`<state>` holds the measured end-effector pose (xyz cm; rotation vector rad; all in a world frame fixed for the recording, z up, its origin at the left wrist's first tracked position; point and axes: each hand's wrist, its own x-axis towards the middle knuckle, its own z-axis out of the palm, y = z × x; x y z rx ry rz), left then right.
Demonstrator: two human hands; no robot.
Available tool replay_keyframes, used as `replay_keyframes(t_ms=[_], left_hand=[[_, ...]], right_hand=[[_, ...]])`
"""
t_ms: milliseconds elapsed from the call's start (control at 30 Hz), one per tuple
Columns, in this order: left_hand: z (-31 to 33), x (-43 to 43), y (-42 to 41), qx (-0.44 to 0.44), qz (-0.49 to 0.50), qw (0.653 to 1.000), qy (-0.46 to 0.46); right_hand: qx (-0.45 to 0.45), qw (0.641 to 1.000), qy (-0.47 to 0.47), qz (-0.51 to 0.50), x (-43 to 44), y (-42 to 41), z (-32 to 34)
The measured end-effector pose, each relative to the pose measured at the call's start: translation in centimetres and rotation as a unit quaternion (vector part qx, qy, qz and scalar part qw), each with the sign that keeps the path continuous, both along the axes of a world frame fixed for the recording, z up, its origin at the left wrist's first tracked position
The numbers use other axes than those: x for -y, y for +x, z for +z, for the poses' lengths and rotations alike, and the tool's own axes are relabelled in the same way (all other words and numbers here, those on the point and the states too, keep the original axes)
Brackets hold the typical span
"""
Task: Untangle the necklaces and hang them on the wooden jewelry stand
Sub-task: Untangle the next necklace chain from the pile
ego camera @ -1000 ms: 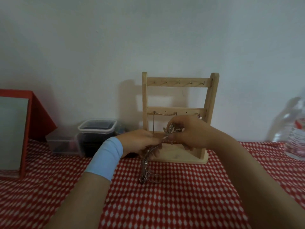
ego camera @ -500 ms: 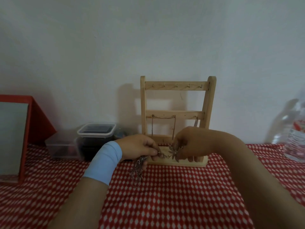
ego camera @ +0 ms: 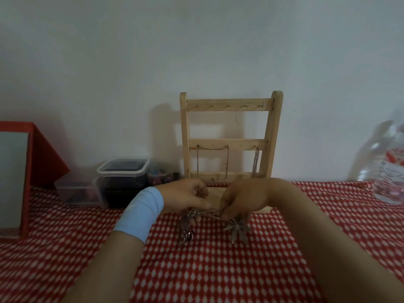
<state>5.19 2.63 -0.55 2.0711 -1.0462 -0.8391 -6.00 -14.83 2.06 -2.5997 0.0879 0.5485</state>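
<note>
The wooden jewelry stand (ego camera: 230,106) stands against the wall. Two chains (ego camera: 213,158) hang from its middle bar; its top hooks are bare. In front of its base, my left hand (ego camera: 185,199) and my right hand (ego camera: 242,200) both pinch a tangle of silver necklaces (ego camera: 203,213) low over the cloth. A dark oval pendant (ego camera: 189,235) dangles under my left hand. A silver star-shaped pendant (ego camera: 237,229) hangs under my right hand, touching or just above the cloth. A light blue band wraps my left wrist.
A red-and-white checked cloth (ego camera: 218,270) covers the table. Clear plastic boxes (ego camera: 122,180) sit at the back left beside a red-framed mirror (ego camera: 15,178). A plastic water bottle (ego camera: 389,167) stands at the right edge.
Both hands have dropped from in front of the stand's lower bar to just above the cloth. The star pendant now hangs free under my right hand.
</note>
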Motion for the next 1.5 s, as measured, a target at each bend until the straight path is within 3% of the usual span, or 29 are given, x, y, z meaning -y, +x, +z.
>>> replay_keyframes(t_ms=[67,167,333,467,567,700,800,867,1067,1300,1367,1500], left_hand=[[0.4,-0.6,-0.1,-0.025,-0.053,0.996,0.072],[1.2,-0.6,-0.8,0.046,-0.098,0.978,0.179],[1.0,-0.7,-0.4,0.103,-0.071,0.974,0.187],[0.9,-0.3,-0.4,0.121,-0.053,0.983,0.124],[0.9,-0.3,-0.4,0.117,-0.033,0.99,0.074],[0.9,-0.7,-0.3,-0.121,0.046,0.99,-0.062],[1.6,-0.8,-0.7,-0.193,0.072,0.967,-0.148],[2.4,-1.0,-0.8,-0.204,0.064,0.964,-0.158],[4.4,-2.2,-0.9,0.001,0.08,0.995,-0.062],[5.4,-3.1,-0.9,0.035,0.117,0.991,-0.063],[5.4,-3.0,-0.8,0.046,0.14,0.984,-0.104],[5.7,-2.8,-1.0,-0.028,0.18,0.954,-0.239]], right_hand=[[-0.075,0.997,-0.001,-0.017,0.2,-0.3,0.4],[-0.128,0.987,-0.085,-0.04,0.2,-0.6,0.5],[-0.128,0.977,-0.168,-0.03,0.1,-1.2,0.6],[-0.012,0.985,-0.16,0.058,-1.4,-0.8,1.3],[0.058,0.994,-0.077,0.052,-2.1,-0.1,0.7],[0.127,0.981,0.144,-0.026,-1.4,0.4,-0.6],[0.162,0.946,0.269,-0.084,-1.1,0.8,-1.1],[0.164,0.931,0.315,-0.091,-0.9,0.9,-1.1],[0.151,0.934,0.314,-0.081,0.0,0.1,-0.1],[0.147,0.938,0.305,-0.078,0.2,0.0,0.1],[0.132,0.946,0.289,-0.068,0.3,-0.1,0.2],[0.065,0.972,0.227,-0.023,0.6,-0.6,0.9]])
